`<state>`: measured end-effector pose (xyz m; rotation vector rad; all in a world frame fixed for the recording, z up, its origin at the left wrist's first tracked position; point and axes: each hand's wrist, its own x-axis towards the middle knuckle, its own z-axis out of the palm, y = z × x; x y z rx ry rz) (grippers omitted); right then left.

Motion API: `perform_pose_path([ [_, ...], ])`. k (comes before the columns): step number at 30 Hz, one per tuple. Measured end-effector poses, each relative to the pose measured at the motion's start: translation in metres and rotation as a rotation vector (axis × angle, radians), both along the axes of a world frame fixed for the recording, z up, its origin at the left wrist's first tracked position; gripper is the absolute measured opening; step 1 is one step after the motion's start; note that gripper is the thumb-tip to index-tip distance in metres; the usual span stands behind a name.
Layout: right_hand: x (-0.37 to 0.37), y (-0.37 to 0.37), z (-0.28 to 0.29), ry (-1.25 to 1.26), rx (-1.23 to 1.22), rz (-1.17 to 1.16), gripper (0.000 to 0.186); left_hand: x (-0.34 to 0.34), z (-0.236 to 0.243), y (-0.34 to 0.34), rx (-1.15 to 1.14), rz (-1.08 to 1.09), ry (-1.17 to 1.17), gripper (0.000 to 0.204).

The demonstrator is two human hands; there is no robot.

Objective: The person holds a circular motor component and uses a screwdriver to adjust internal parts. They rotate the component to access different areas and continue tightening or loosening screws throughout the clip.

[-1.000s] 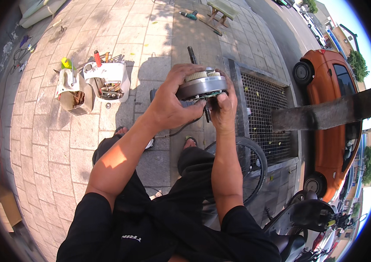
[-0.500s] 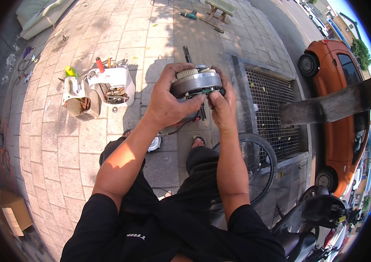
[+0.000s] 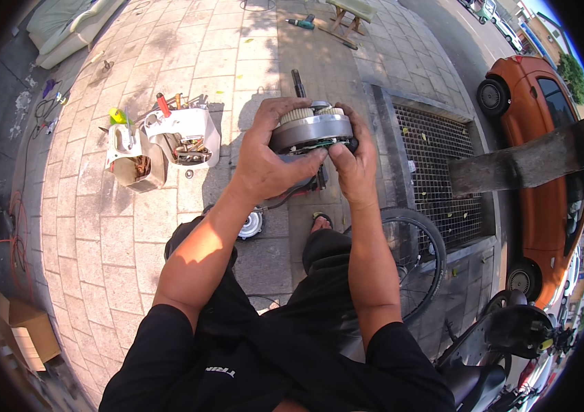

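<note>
- Held a motor core [image 3: 312,129] between both hands, up in front of the body and above the paving [image 3: 124,254], with its shaft [image 3: 297,84] standing out on the far side.
- Curved the left hand [image 3: 262,151] part-way closed around the left of the metal ring [image 3: 319,130], with fingers up by the pale toothed gears [image 3: 296,116] and thumb underneath, near the green circuit board [image 3: 324,145].
- Cupped the right hand [image 3: 358,158] around the opposite side, also part-way closed on the core, with its thumb below, close to the board.
- Could not make out every fingertip's contact behind the ring.
- Looked heavy and dense, judging by the thick metal, and so seemed to call for support from both hands.
- Seemed rigid at ring and shaft, probably without any give under a squeeze.
- Looked smooth around the bare rim, perhaps slippery with any grease; could not confirm grease from this view.
- Seemed most fragile underneath, at the board, and so best spared hard thumb pressure there.
- Looked risky to grip by the gears, likely of plastic and possibly free to turn.
- Offered the safest hold at opposite sides of the ring, with the shaft as a second choice.
- Showed a dark cable [image 3: 282,201] below the core; could not tell of any join between them.
</note>
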<state>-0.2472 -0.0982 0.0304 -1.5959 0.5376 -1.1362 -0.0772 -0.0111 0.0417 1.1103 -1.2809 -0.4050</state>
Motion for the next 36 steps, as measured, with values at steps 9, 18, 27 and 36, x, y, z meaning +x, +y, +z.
perform_pose_path([
  [9,0.0,0.005,0.012,0.047,-0.018,-0.044,0.081,-0.002,-0.004,-0.001,0.014,-0.101,0.249,0.07],
  [18,-0.003,0.001,0.008,0.104,-0.094,-0.016,0.076,0.004,0.004,0.001,0.067,-0.219,0.436,0.081],
  [27,-0.009,0.005,0.016,0.103,-0.173,0.022,0.071,0.008,-0.002,0.0,0.007,-0.258,0.652,0.076],
  [36,-0.009,0.008,0.025,0.04,-0.197,0.05,0.065,0.015,0.001,-0.001,-0.069,-0.361,0.677,0.075],
])
